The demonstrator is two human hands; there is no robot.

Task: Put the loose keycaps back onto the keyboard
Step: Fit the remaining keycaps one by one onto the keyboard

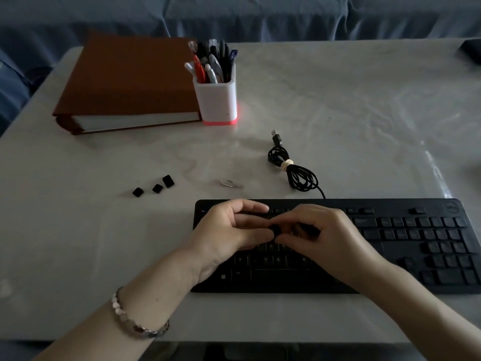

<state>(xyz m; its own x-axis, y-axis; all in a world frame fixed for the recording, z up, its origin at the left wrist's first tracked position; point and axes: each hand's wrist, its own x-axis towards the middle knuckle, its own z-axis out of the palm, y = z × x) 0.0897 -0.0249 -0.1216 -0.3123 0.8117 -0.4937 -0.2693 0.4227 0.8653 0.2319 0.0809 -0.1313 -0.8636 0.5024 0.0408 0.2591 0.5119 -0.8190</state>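
Keycaps (157,188), three small black ones, lie loose on the worktop (338,113) at the left middle of the frame. They sit in a short rising row, near each other but apart, and well to the left of the keyboard (406,246). A fourth keycap (274,229) is up off the keys, held where the two hands meet above the keyboard's left half.

The left hand (231,231) comes in from the lower left with its fingers curled. Its thumb and fingertips pinch the fourth keycap from the left, and its forefinger reaches along the top row of keys. The right hand (322,237) comes in from the lower right, back upward, with its fingers bent and their tips nipping the same cap from the right. Which hand bears most of it I cannot tell, as the light is dim and the cap is small.

The keyboard is black and lies along the lower right of the frame, its right end cut off by the edge. A bracelet (138,320) circles the left wrist. From the keyboard's far edge a cable (299,175) runs up to a coiled bundle tied with a pale band, its plug pointing up the frame. Between the bundle and the keycaps lies a small pale thing (230,183), too blurred to name.

In the upper left lies a brown binder (125,79). Just beside its right corner stands a white pen cup (217,100) with a glowing red base, full of pens. Blue cloth (260,16) runs across the top of the frame.
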